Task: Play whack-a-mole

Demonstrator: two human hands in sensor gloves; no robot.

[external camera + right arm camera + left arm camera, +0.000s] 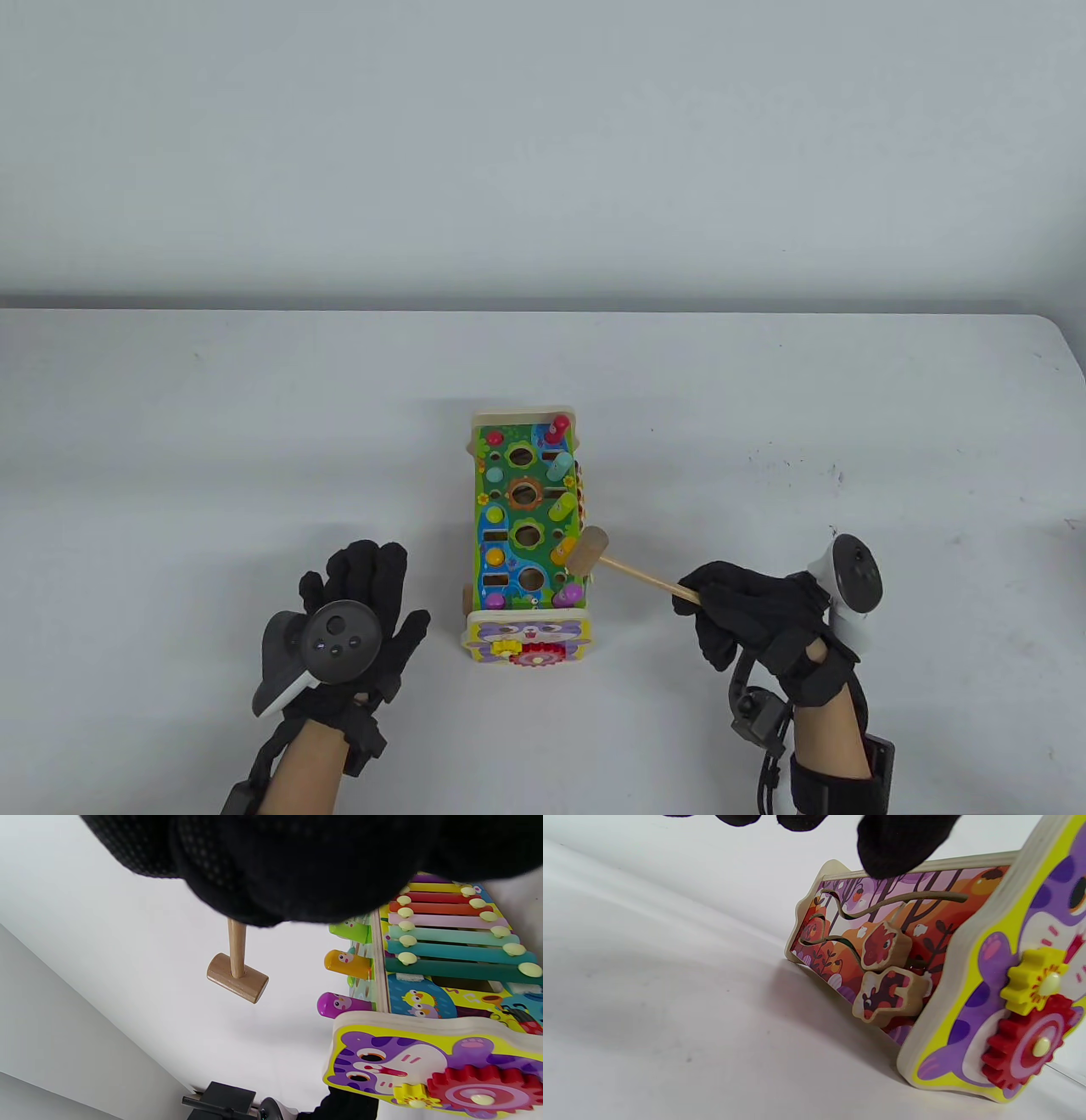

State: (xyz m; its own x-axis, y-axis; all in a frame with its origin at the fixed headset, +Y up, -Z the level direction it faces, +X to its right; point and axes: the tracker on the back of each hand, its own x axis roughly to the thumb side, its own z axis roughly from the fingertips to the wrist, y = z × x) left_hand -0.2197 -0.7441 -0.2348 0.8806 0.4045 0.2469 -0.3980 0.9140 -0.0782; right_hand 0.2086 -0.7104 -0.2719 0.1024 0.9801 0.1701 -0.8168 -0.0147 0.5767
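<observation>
The wooden whack-a-mole toy (526,526) stands mid-table, with a green top, round holes and coloured pegs; those along its right side stick up. My right hand (747,615) grips the handle of a small wooden hammer (588,550), its head held above the orange peg (562,552) near the toy's right edge. In the right wrist view the hammer (237,976) hangs apart from the orange (345,963) and purple (339,1004) pegs. My left hand (361,607) rests flat on the table left of the toy, fingers spread, holding nothing; a fingertip (903,844) shows before the toy's side panel (882,942).
The toy's near end panel (526,638) has a purple animal face with yellow and red gears. Its right side carries a coloured xylophone (449,929). The white table (254,441) ends at a rounded corner at far right.
</observation>
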